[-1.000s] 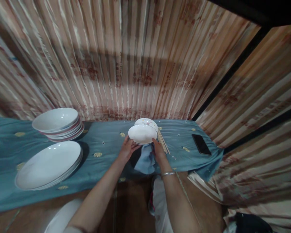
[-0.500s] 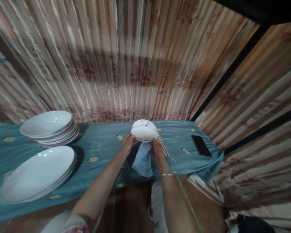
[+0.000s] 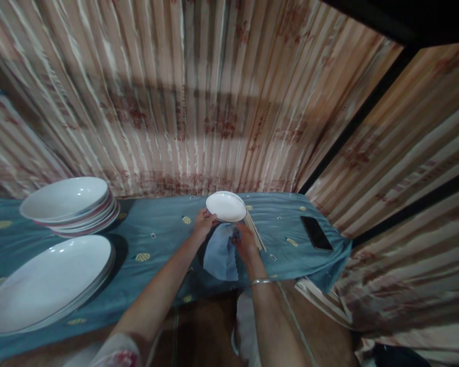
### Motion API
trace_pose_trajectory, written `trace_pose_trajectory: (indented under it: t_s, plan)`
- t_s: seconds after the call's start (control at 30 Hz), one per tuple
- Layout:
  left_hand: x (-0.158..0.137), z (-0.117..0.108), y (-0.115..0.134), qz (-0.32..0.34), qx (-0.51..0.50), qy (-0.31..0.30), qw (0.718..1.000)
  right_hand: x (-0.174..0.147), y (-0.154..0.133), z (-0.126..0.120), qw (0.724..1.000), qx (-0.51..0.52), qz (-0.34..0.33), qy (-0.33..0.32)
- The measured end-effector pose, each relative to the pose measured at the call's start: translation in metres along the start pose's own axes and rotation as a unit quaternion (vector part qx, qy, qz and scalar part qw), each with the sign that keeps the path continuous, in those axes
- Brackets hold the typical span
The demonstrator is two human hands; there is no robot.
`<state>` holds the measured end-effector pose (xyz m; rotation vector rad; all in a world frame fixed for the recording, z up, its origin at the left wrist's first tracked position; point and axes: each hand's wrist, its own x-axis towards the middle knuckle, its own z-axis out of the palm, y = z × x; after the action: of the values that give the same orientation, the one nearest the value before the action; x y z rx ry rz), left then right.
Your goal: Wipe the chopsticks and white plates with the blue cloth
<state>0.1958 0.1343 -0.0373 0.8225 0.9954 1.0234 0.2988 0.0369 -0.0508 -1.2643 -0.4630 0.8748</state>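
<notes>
The bench [image 3: 158, 224] runs along a pleated beige curtain [image 3: 149, 127] printed in dark red, which stands behind its far edge and hangs past its right end as well. Its blue-green cover carries small yellow pineapples and drops loosely at the near right corner. A dark post [image 3: 361, 117] slants upward beyond the far right corner; below the near edge lies a brown floor [image 3: 315, 318].

Toward the left end stand a stack of bowls [image 3: 65, 200] by the far edge and, closer to the near edge, a stack of plates [image 3: 49, 283]. A black phone [image 3: 315, 233] lies near the right edge.

Over the bench, between the stacks and the phone, is a white dish [image 3: 225, 207] with a dark rim. The left hand [image 3: 204, 223] has its grip pinching the dish's near left rim. The right hand [image 3: 248, 242] pinches a blue cloth [image 3: 219, 255] just below the dish, beside some pale chopsticks [image 3: 255, 232].

Half a second ago the dish was tipped to a narrower oval; now its inside shows more fully, leaving just the upper edge of a second dish [image 3: 229, 193] visible behind it. The cloth hangs wider, and both stacks sit farther left in view.
</notes>
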Motion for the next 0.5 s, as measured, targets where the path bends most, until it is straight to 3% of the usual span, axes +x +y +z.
trace_pose_trajectory:
  t_s: [0.2,0.37,0.5]
  plan:
    - [0.006,-0.003,0.0,0.006,0.032,0.004,0.999,-0.003,-0.006,0.006,0.993,0.049,0.082,0.063]
    - [0.008,-0.003,0.0,0.001,0.028,0.013,1.0,-0.006,-0.01,0.007,0.992,0.056,0.086,0.07]
    - [-0.009,-0.012,-0.002,0.0,0.012,0.009,1.0,-0.011,-0.014,0.008,0.993,0.06,0.074,0.063]
